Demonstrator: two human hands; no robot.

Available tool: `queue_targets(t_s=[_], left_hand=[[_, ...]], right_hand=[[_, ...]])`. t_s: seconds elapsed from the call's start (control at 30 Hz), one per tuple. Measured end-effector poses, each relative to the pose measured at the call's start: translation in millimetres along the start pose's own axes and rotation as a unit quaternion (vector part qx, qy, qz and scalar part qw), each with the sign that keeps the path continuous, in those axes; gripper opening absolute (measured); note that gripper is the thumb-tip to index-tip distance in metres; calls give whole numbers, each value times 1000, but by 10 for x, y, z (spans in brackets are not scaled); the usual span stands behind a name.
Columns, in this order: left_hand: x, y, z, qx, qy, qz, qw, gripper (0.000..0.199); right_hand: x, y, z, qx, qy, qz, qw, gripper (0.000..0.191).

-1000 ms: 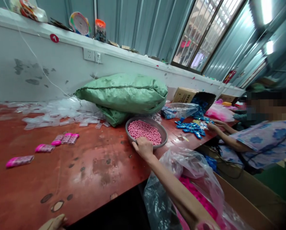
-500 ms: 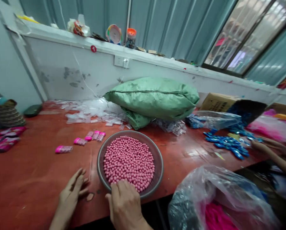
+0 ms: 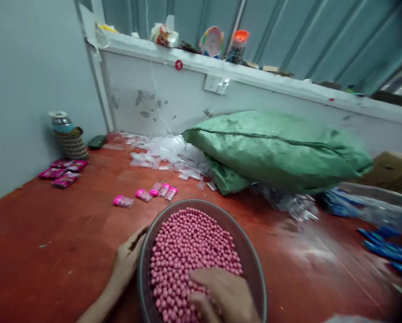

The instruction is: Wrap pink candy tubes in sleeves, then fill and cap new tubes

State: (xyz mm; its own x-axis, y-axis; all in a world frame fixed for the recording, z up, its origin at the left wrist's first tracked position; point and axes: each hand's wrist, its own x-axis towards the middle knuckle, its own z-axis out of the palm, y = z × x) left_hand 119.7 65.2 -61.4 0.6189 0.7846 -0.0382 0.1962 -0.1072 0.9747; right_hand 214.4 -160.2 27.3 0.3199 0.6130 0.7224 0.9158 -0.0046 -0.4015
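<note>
Head view: our left hand (image 3: 125,258), loosely open, is bracing the likely heavy bowl (image 3: 249,260), best gripped by its rim; our right hand (image 3: 229,291), fingers spread, is touching slippery-looking beads (image 3: 183,237).

Open lane on the red table (image 3: 69,233) between its left edge and the bowl (image 3: 263,273); farther back, pink-capped tubes (image 3: 145,194), clear pieces (image 3: 174,154) and green sack (image 3: 275,150) block.
</note>
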Motion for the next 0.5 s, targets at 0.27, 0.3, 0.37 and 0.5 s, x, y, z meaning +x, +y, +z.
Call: queue_targets(t_s=[0.27,0.3,0.37,0.5], left_hand=[[1324,354,347,482,-81,279,827,57],[1472,362,449,509,-93,264,814,62],[1695,340,611,538,-117,231,802,67],[1891,217,629,535,-132,201,810,58]], right_hand=[[1262,1198,185,-37,-215,203,955,31],[1407,1345,346,-56,-239,205,947,34],[1634,1604,700,-77,-328,203,920,43],[1862,1852,1391,-74,-455,189,867,47]])
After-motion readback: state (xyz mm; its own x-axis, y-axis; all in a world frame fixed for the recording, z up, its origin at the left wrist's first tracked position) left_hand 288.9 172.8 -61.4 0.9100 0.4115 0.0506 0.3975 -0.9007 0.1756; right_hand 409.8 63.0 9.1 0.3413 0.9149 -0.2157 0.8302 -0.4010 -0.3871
